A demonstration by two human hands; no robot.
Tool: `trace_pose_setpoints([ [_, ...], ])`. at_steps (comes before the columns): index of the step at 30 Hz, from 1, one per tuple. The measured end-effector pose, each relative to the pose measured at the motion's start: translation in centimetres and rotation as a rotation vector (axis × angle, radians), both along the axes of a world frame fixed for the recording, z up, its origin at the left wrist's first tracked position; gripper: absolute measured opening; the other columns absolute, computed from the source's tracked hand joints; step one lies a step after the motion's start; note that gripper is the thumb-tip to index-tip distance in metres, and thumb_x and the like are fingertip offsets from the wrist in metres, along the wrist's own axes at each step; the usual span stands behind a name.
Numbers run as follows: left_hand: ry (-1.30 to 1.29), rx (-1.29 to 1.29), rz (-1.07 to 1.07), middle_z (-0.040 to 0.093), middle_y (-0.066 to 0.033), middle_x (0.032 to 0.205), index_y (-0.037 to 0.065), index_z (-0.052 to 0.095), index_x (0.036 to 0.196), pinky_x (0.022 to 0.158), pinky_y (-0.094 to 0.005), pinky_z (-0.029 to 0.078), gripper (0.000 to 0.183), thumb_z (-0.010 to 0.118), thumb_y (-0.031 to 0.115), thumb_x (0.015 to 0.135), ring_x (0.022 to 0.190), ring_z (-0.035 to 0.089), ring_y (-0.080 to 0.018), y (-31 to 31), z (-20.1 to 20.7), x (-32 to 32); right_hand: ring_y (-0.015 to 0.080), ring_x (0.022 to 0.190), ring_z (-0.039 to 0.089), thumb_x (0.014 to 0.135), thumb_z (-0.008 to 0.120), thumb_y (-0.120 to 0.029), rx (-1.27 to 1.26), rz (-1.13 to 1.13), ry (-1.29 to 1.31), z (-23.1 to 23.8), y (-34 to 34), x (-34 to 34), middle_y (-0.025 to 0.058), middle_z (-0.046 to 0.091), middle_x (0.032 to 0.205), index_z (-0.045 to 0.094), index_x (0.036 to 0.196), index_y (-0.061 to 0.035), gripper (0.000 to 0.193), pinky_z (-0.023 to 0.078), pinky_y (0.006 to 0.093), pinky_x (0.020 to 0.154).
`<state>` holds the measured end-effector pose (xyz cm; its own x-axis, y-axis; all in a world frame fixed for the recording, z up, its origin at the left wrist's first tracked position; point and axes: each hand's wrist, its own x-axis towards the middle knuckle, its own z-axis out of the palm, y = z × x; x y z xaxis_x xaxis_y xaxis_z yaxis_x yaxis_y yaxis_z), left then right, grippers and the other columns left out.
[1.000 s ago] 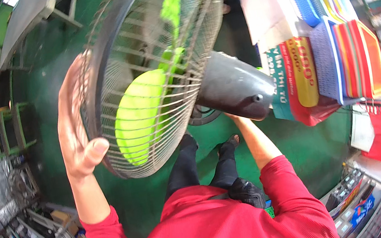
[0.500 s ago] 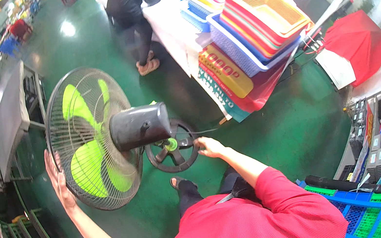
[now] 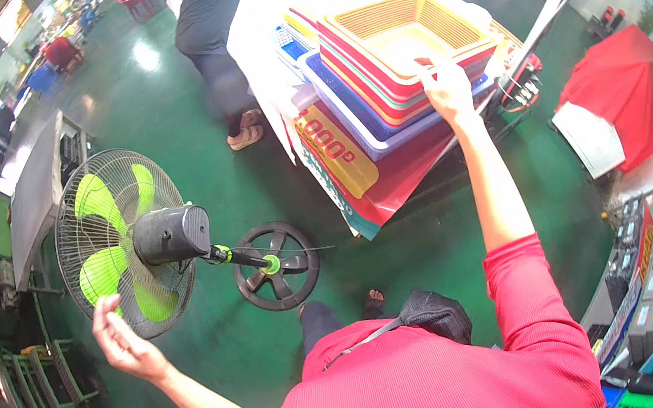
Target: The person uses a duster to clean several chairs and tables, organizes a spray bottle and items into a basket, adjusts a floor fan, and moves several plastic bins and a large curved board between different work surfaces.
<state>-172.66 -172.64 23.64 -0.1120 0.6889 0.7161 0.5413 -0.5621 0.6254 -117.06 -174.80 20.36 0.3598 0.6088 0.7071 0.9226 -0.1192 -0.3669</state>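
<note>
A standing fan (image 3: 123, 243) with bright green blades and a round wire guard stands to my left. Its dark wheel-shaped base (image 3: 281, 292) rests on the floor. Beside the lower edge of the guard is my left hand (image 3: 130, 345), fingers loosely apart and holding nothing. My right hand (image 3: 447, 90) reaches out to a stack of plastic baskets (image 3: 405, 53) on a table. Its fingers are apart at the near rim of the upper baskets; whether they touch it I cannot tell. An orange-yellow basket lies on top, above red and white ones, inside a blue-violet basket (image 3: 361, 127).
The white-covered table (image 3: 252, 71) has a printed cloth (image 3: 391, 186) hanging over its corner. A person in dark clothes (image 3: 213, 35) bends at its far left side. A red umbrella-like cover (image 3: 623, 96) stands at right, near shelves of boxes (image 3: 645, 300). Green floor lies between.
My right hand has left the fan's base and moved up and right to the baskets. My left hand has come off the guard. The view has shifted, with the fan farther left.
</note>
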Motion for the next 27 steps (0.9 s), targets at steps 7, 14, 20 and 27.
trace_pose_setpoints([
  [7, 0.080, -0.111, -0.195, 0.064, -0.0098, 0.085, -0.002, 0.060, 0.099, 0.073, -0.0263, 0.046, 0.020, 0.045, 0.001, 0.087, 0.077, 0.060, -0.0158, 0.8, 0.3, 10.8, 0.0308, 0.094, 0.056, 0.078, 0.055, -0.051, -0.542, -0.009, -0.232, -1.9, 6.3, 4.7, 0.0158, 0.059, 0.102, 0.059, 0.107, -0.0071, 0.053, 0.043, 0.0389, 0.084],
  [14, -0.021, -0.162, -0.436, 0.065, -0.0091, 0.082, -0.001, 0.062, 0.094, 0.067, -0.0236, 0.047, 0.019, 0.048, -0.004, 0.082, 0.073, 0.062, -0.0146, 6.2, -2.0, 20.0, 0.0365, 0.120, 0.038, 0.066, 0.068, -0.051, -0.649, -0.025, -0.183, 1.1, 7.8, 3.6, 0.0202, 0.049, 0.121, 0.051, 0.119, -0.0058, 0.072, 0.025, 0.0465, 0.102],
  [20, -0.072, -0.358, -0.753, 0.065, -0.0096, 0.081, 0.000, 0.063, 0.094, 0.069, -0.0242, 0.047, 0.019, 0.051, -0.004, 0.080, 0.076, 0.062, -0.0146, 8.6, -1.5, 28.8, 0.0277, 0.081, 0.057, 0.070, 0.060, -0.033, -0.497, -0.051, -0.004, 7.4, 6.6, 6.7, 0.0116, 0.060, 0.083, 0.062, 0.090, -0.0082, 0.032, 0.046, 0.0371, 0.075],
  [27, 0.085, -0.560, -0.799, 0.065, -0.0103, 0.085, 0.004, 0.060, 0.099, 0.069, -0.0296, 0.049, 0.021, 0.058, 0.017, 0.082, 0.074, 0.062, -0.0180, 14.5, -4.3, 40.2, 0.0131, 0.076, 0.057, 0.073, 0.063, -0.016, -0.165, 0.146, 0.354, 15.6, 4.3, 10.9, 0.0074, 0.063, 0.089, 0.063, 0.097, -0.0021, 0.028, 0.045, 0.0255, 0.071],
])
